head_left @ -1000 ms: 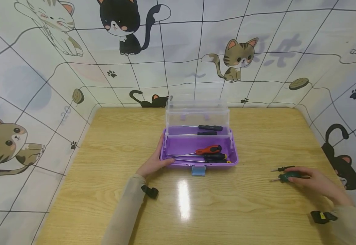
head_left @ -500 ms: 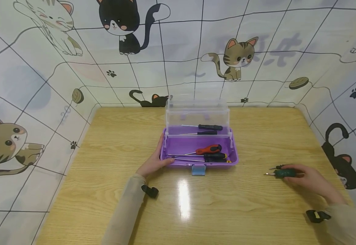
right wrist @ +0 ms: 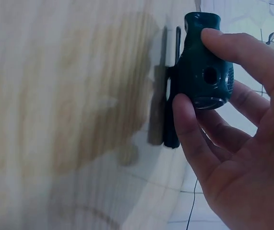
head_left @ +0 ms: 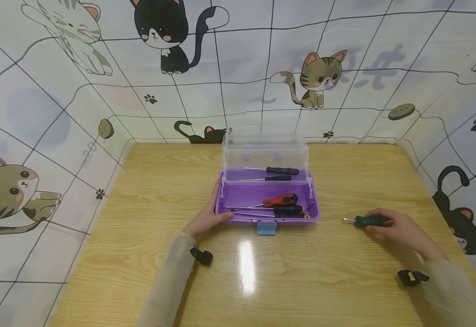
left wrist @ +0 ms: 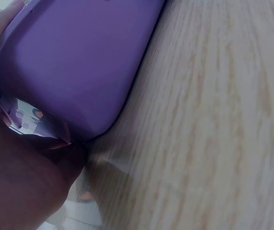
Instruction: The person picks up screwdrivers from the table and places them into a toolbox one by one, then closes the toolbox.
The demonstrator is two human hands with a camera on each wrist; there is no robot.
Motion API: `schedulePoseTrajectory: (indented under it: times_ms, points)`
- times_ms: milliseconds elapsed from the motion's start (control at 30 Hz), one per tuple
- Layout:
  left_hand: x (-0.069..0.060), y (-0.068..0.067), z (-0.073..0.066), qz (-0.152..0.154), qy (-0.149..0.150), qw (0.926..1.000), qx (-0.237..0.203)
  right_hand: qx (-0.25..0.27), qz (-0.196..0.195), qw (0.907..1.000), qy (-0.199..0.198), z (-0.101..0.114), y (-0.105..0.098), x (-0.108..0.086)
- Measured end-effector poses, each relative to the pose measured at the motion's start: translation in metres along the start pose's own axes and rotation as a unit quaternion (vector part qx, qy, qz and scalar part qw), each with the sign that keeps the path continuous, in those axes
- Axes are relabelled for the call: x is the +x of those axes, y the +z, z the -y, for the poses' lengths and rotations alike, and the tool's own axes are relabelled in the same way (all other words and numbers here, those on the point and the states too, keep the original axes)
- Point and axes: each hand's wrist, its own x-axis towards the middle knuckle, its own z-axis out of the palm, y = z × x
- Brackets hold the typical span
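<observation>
A purple box [head_left: 315,210] with a raised clear lid [head_left: 238,159] stands on the table; my left hand [head_left: 205,219] grips its left end, thumb on the front rim. In the left wrist view the hand [left wrist: 21,177] lies against the box's purple wall [left wrist: 79,62]. Inside lie a red screwdriver [head_left: 279,200] and several black-handled ones. Right of the box, my right hand [head_left: 401,230] pinches a dark green screwdriver [head_left: 369,221], its tip toward the box. In the right wrist view the fingers hold the green handle [right wrist: 199,62], with a thin black screwdriver [right wrist: 171,115] beside it.
The wooden table [head_left: 323,272] extends around the box. A blue latch [head_left: 266,228] hangs from the box's front. Walls [head_left: 246,59] with printed cats rise behind the table and on both sides.
My right hand has moved left and slightly away from me with the green screwdriver, toward the box. In the head view the thin black screwdriver has gone out of sight. My left hand stays put.
</observation>
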Motion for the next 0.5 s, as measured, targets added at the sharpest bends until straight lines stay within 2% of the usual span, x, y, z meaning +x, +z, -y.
schedulePoseTrajectory:
  times_ms: [333,500]
  points:
    - [-0.002,-0.001,0.0,-0.004,-0.003,0.9999,0.011,0.022,-0.008,0.9996,-0.014,0.017,0.001,0.02]
    - [0.0,-0.001,0.002,-0.001,0.011,0.9999,0.003,0.044,-0.006,0.9984,-0.036,0.025,0.004,0.035]
